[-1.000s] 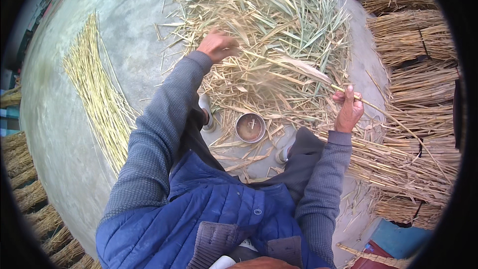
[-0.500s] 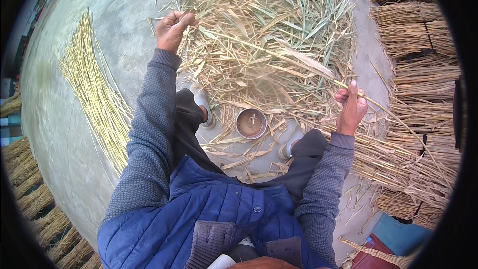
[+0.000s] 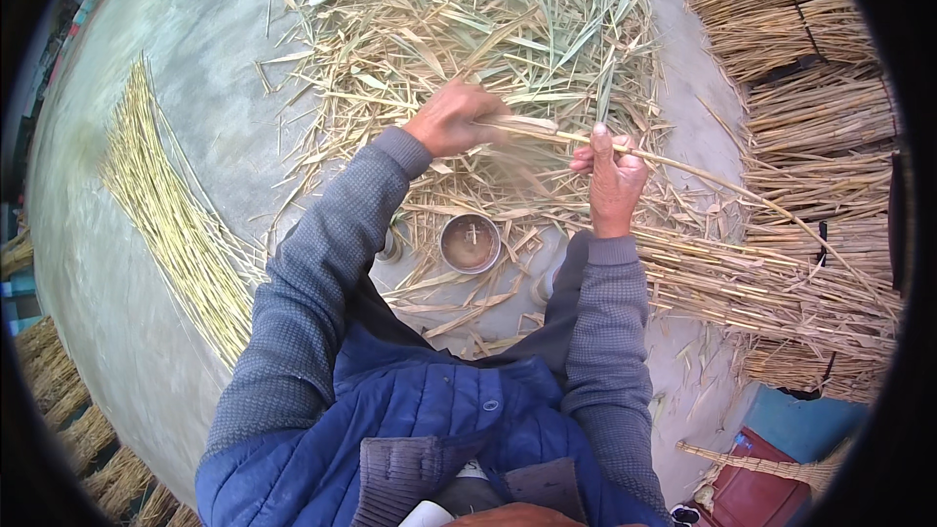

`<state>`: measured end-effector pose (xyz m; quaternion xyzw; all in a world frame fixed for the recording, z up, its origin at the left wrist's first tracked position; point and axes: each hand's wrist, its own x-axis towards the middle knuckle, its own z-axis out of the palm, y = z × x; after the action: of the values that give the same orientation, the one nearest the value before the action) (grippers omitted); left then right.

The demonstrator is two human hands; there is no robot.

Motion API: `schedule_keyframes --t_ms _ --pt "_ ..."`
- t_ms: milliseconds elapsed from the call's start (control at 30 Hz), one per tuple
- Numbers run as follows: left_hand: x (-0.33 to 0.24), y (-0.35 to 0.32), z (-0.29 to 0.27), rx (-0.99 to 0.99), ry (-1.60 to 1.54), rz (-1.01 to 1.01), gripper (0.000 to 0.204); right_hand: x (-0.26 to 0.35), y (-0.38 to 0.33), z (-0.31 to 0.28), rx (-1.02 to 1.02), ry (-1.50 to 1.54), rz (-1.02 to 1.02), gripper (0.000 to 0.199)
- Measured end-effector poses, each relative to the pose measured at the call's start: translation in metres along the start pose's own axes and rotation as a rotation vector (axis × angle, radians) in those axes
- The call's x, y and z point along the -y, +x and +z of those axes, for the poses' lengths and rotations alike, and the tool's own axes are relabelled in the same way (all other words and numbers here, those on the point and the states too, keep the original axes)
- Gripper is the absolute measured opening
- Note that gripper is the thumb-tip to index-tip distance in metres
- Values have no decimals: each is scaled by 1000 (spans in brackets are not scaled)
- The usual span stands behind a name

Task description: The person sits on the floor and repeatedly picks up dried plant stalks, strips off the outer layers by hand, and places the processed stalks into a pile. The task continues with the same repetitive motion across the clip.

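So there's a pale grey concrete floor (image 3: 244, 117), with a big loose heap of dry tan and greenish leaves (image 3: 468, 29) at 12 o'clock. Tied brown stalk bundles (image 3: 810, 166) fill 2 to 4 o'clock, and slim straight yellow stalks (image 3: 181, 215) lie together at 9. One long thin yellowish stalk (image 3: 703, 174) slants from 12 towards 3. Right hand (image 3: 613, 176), at 2, has it pinched. Left hand (image 3: 454, 117), near 12, is curled at its leafy end, too blurry to tell if it's gripping. Small round metal-rimmed bowl (image 3: 470, 270) sits dead centre.
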<state>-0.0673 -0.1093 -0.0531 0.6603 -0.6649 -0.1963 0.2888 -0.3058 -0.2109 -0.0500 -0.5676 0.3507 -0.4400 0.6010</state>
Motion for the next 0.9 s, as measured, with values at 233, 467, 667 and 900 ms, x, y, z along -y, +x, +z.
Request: schedule_keyframes --t_ms 233,467,667,900 --pt "25 0 -1 -133 -982 -239 14 -10 0 2 5 1 18 31" --pt "81 -22 -65 -750 -550 -361 25 -17 1 -4 -33 -46 76 32" --pt "70 -22 -29 -310 379 -129 38 -24 3 5 -23 -55 69 33" --pt "42 11 13 -74 210 177 13 -32 2 12 41 29 101 30"
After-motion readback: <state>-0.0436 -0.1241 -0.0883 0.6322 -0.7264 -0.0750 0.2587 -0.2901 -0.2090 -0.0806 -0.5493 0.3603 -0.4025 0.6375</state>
